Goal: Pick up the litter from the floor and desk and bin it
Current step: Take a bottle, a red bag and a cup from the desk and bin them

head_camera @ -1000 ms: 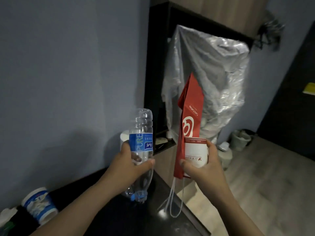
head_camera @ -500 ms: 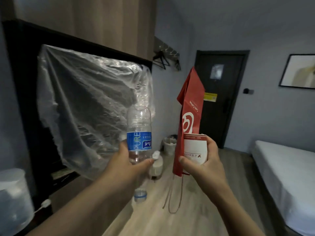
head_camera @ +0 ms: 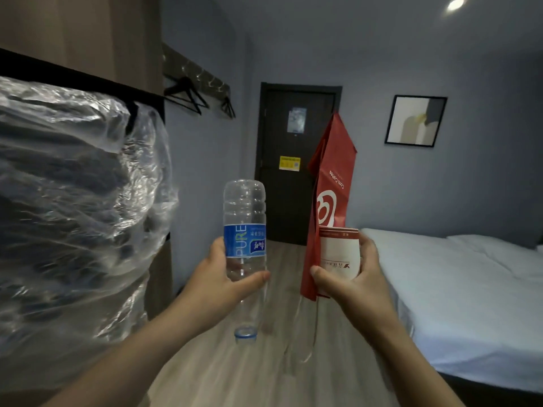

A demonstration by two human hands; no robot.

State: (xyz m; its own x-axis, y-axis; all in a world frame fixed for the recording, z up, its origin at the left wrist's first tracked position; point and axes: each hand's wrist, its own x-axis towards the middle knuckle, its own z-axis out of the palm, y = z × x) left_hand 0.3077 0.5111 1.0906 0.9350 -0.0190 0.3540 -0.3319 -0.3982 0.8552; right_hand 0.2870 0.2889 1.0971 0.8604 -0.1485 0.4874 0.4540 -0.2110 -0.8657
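Note:
My left hand [head_camera: 226,277] grips a clear plastic water bottle [head_camera: 244,218] with a blue label, held upside down with its cap end pointing at the floor. My right hand [head_camera: 352,277] holds a white paper cup [head_camera: 339,254] with a red rim band, pressed together with a flattened red paper bag [head_camera: 330,186] that stands up above the hand. The bag's string handles dangle below my right hand. Both hands are raised in front of me, side by side and apart.
A large clear plastic sheet [head_camera: 73,201] covers something at the left. A bed with white sheets [head_camera: 458,289] fills the right. Wooden floor [head_camera: 264,371] runs ahead to a dark door [head_camera: 293,160]. Hangers [head_camera: 188,95] hang on the left wall.
The view has swung right, from the desk and plastic-covered shelf toward the door and bed. Both hands keep the same grips on the bottle, cup and bag.

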